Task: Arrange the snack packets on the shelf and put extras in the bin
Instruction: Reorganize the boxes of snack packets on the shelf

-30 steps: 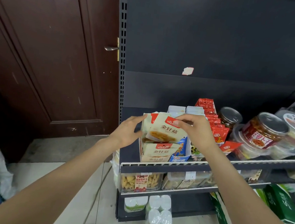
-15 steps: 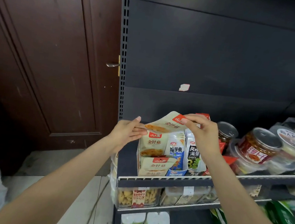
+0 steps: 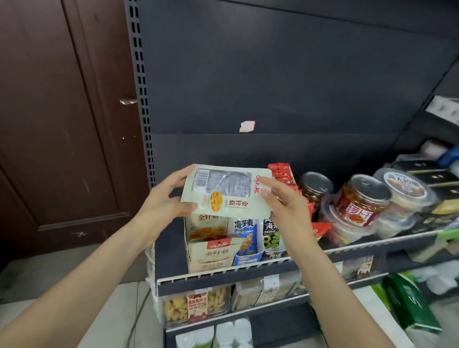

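Both hands are up on one pale green snack packet (image 3: 227, 192), held flat in the air just above the display carton (image 3: 208, 246) at the left end of the shelf (image 3: 239, 273). The back side faces up: barcode, a grey block of print, a small yellow food picture. It looks like thin, soft plastic film, rectangular with rounded corners. The left hand (image 3: 163, 199) pinches the packet's left edge, thumb on top near the lower corner and the other fingers curled under. The right hand (image 3: 285, 206) pinches the right edge the same way, thumb on top, fingers tucked beneath.

In the open cardboard carton below I count two more packets of the same kind: one standing upright at the back, one slumped forward at the front. Right of the carton stand two more cartons, one blue-and-white (image 3: 246, 241) and one dark with green print (image 3: 271, 236), both boxy and glossy.

Farther right there's a row of small red sachets (image 3: 282, 173), too many and too overlapped to count. Then two round glass jars with metal lids: a dark one (image 3: 315, 185) and one with red contents (image 3: 362, 203). Beyond those is a clear plastic tub (image 3: 402, 189) with a printed lid. The shelf itself is dark metal with a white wire front rail. A brown wooden door (image 3: 44, 93) is on the far left.
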Demonstrator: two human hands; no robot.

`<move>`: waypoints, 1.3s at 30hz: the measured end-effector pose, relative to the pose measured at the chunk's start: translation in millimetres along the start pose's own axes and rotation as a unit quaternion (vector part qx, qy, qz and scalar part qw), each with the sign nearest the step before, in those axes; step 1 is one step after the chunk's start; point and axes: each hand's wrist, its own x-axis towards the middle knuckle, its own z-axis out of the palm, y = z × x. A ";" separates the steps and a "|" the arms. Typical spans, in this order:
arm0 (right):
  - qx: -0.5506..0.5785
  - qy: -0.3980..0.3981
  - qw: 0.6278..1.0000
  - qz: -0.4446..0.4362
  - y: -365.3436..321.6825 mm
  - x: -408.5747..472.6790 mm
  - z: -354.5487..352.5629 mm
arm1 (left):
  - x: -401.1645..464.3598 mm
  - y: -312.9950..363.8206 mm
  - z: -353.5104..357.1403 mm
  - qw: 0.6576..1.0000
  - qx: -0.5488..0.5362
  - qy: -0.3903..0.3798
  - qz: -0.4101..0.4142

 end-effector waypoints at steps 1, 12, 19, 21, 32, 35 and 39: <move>-0.014 0.000 1.000 -0.005 3.0 -0.5 -3.5 | -0.5 0.7 1.7 1.000 0.015 -0.007 0.009; 0.001 -0.004 1.000 -0.021 10.4 -0.5 -16.5 | 2.0 -4.2 6.5 0.989 0.139 -0.027 0.048; 0.002 -0.001 1.000 -0.007 8.2 5.5 -10.6 | 7.2 -7.0 1.8 0.995 0.052 -0.071 -0.037; 0.002 -0.003 1.000 -0.021 5.7 8.9 -8.8 | 8.2 -7.0 0.9 0.995 0.018 -0.082 -0.061; -0.271 -0.025 0.952 -0.142 -1.8 34.5 -0.1 | 13.6 -21.4 -8.4 0.987 0.076 -0.046 -0.138; -0.274 -0.040 0.952 -0.131 1.9 40.4 0.5 | 16.7 -26.3 -13.0 0.988 0.111 -0.011 -0.107; -0.315 -0.103 0.937 -0.107 12.4 49.1 7.9 | 23.2 -39.2 -21.7 0.982 0.185 0.025 -0.018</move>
